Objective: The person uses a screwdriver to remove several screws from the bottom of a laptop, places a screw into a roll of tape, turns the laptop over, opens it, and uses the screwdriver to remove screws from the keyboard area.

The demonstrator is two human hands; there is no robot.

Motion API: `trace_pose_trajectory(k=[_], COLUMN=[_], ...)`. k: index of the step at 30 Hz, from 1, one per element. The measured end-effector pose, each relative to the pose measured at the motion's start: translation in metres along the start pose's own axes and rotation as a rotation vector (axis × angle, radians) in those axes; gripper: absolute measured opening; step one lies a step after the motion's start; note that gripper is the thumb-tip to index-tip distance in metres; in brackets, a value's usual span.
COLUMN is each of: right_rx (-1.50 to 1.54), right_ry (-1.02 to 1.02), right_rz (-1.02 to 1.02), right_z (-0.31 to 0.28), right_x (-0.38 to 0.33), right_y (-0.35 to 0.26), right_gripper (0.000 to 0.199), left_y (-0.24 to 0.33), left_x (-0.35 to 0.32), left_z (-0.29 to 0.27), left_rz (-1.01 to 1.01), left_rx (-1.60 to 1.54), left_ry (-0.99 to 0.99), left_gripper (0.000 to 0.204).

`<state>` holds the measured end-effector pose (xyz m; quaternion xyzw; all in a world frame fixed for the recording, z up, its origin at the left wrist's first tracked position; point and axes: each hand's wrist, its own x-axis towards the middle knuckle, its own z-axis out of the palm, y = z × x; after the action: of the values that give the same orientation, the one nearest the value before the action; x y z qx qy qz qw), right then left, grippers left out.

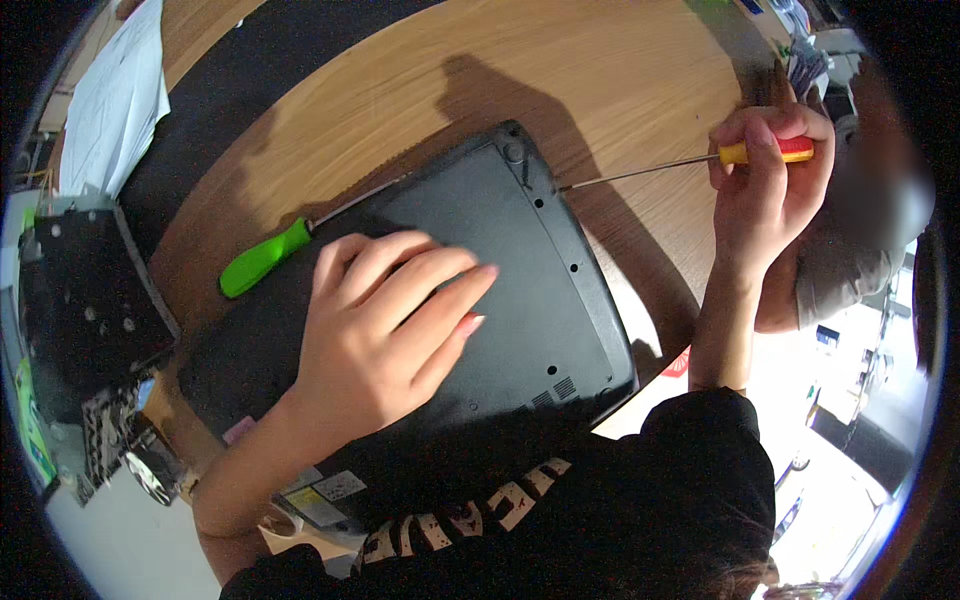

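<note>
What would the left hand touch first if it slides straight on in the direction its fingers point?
The left hand lies flat on the laptop's dark underside, fingers pointing toward its right edge. It would probably meet the row of screw holes there first.

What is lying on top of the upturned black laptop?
The left hand rests flat on the laptop base. A green-handled screwdriver pokes out from its far edge. The base beneath the palm is hidden.
</note>
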<state>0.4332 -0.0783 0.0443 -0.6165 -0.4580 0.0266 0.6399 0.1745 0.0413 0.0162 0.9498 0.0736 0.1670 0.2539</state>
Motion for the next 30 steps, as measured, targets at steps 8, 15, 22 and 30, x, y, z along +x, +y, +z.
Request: trace_pose_trajectory(k=[8, 15, 22, 30], right_rx=[0.085, 0.23, 0.3, 0.474], right_ry=[0.021, -0.021, 0.188, 0.061], right_rz=[0.032, 0.09, 0.21, 0.226], right_z=[-0.006, -0.021, -0.014, -0.004], right_x=[-0.012, -0.013, -0.008, -0.013], right_y=[0.013, 0.026, 0.024, 0.013], right_gripper=[0.017, 0.017, 0.008, 0.012], left_y=[0.002, 0.006, 0.005, 0.004], left_x=[0.024, 0.029, 0.026, 0.029], left_z=[0.021, 0.017, 0.017, 0.014], left_rz=[0.034, -0.005, 0.003, 0.023], left_rx=[0.143, 0.129, 0.192, 0.21], left_ry=[-0.168, -0.325, -0.345, -0.362], left_gripper=[0.04, 0.051, 0.046, 0.042])
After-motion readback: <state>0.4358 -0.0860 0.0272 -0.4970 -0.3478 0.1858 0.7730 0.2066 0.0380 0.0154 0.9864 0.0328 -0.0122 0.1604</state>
